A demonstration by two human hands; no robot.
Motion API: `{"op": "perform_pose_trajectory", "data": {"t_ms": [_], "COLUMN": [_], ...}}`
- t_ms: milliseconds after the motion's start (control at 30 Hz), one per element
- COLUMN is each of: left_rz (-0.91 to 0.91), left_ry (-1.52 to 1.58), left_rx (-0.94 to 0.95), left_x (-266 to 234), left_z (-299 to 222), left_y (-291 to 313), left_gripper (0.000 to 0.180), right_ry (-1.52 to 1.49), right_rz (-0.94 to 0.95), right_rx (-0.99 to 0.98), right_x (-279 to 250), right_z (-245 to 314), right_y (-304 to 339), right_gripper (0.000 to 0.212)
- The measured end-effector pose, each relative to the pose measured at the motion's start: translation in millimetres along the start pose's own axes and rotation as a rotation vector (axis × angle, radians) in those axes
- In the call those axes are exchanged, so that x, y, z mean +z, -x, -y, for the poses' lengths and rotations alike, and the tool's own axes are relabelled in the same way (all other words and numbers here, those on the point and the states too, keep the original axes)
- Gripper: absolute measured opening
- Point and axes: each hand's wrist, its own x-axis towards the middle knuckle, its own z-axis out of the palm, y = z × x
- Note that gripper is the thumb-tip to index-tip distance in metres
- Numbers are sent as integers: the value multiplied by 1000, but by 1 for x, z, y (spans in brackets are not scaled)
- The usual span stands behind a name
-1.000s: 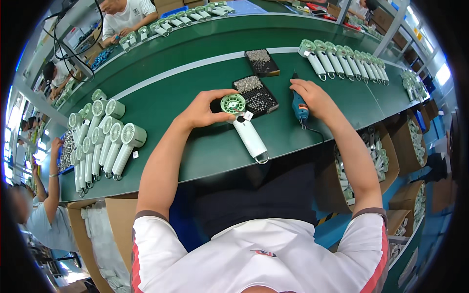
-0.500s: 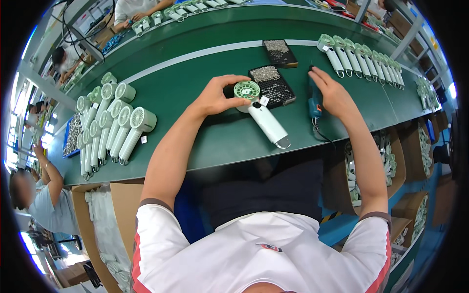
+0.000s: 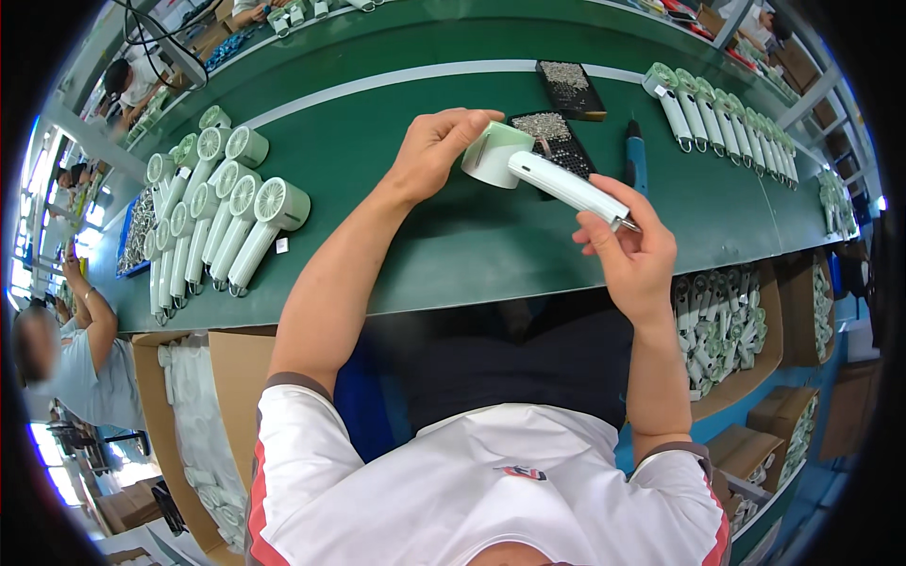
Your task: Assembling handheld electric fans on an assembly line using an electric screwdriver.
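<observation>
A white and pale green handheld fan is held tilted above the green table between both hands. My left hand grips its round head from the far left side, fingers closed over the top edge. The end of its handle, with a metal loop, lies in the fingers of my right hand. Beyond the fan are two black trays of small metal screws, the nearer tray partly hidden by it and the farther tray behind. A blue electric screwdriver rests on the table past my right hand.
Several similar fans stand grouped at the left, by a blue bin of small metal parts. Another row of fans lies at the far right. Below the table edge are an open carton at left and a carton of fans at right.
My right hand has left the screwdriver and taken the fan's handle end. The fan has been lifted and turned, so its open face no longer shows.
</observation>
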Motion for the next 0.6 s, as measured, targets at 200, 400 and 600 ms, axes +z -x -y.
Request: {"op": "perform_pose_trajectory", "data": {"t_ms": [200,400,600], "left_rz": [20,58,52], "left_ry": [-75,-58,24], "left_rx": [152,205,210], "left_x": [1,-4,11], "left_z": [-12,-13,-18], "left_y": [6,8,7], "left_gripper": [70,73,92], "right_ry": [-45,-29,604], "right_rz": [-43,-61,-115], "right_rx": [-6,-56,-566], "right_x": [-8,-9,9], "right_z": [6,13,42], "right_y": [3,5,11], "right_gripper": [38,38,42]}}
